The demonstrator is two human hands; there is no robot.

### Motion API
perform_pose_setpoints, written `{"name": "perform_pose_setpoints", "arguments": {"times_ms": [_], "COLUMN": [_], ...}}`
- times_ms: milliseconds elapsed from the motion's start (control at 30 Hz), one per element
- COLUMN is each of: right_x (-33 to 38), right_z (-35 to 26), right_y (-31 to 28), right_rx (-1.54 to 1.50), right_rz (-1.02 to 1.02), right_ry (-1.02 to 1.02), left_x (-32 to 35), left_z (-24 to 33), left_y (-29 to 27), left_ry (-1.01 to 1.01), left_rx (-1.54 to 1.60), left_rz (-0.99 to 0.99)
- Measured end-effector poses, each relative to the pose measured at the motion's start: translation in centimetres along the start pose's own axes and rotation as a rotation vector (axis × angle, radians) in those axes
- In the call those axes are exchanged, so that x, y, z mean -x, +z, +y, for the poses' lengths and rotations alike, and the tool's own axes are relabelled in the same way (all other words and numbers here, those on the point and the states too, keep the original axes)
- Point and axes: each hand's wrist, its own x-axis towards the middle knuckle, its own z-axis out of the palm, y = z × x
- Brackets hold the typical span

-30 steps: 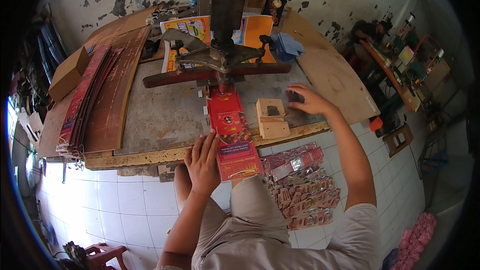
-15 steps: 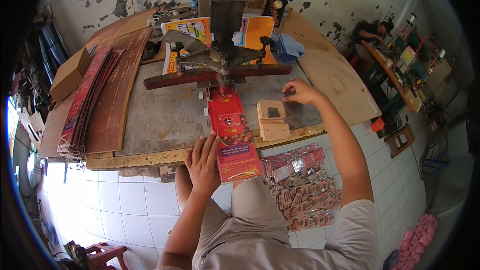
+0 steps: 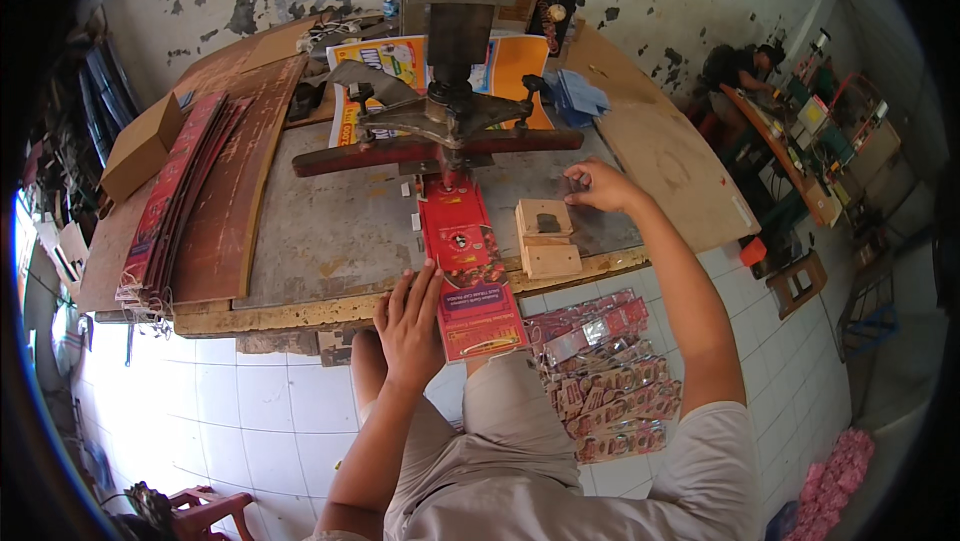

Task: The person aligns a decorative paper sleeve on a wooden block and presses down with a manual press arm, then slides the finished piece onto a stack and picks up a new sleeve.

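Note:
A long red printed strip with food pictures lies under the press head, its near end sticking out past the table edge over my lap. My left hand rests along the strip's left edge, fingers stretched out flat. My right hand hovers or rests at the metal table plate, just beyond a small stack of wooden blocks. Its fingers are curled toward the thumb; whatever they hold, if anything, is too small to make out. A dark patch sits on the top block.
Bundled red strips and a cardboard box lie at the left. Blue cloth and printed sheets lie behind the press. Piles of packaged strips cover floor tiles at right. Another person works at a far-right bench.
The view has shifted very slightly. Both hands, the red strip and the press head keep nearly the same places.

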Motion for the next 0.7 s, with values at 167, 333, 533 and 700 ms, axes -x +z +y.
{"name": "perform_pose_setpoints", "arguments": {"times_ms": [167, 333, 533, 700], "right_x": [-0.6, -2.3, -1.0, 2.5], "right_z": [-0.2, -0.6, 0.6, -0.2], "right_y": [-0.8, -1.7, -1.3, -1.2], "right_rx": [0.024, -0.035, 0.115, -0.244], "right_rz": [-0.118, -0.306, -0.116, 0.157], "right_ry": [-0.006, 0.13, -0.243, -0.148], "left_x": [0.0, 0.1, -0.1, 0.0], "left_z": [0.0, -0.1, 0.0, -0.1], "left_y": [0.0, -0.1, -0.3, -0.3], "left_ry": [-0.001, 0.015, 0.014, 0.008], "left_rx": [0.005, -0.005, 0.01, 0.015], "left_rz": [-0.002, 0.024, 0.017, -0.004]}}
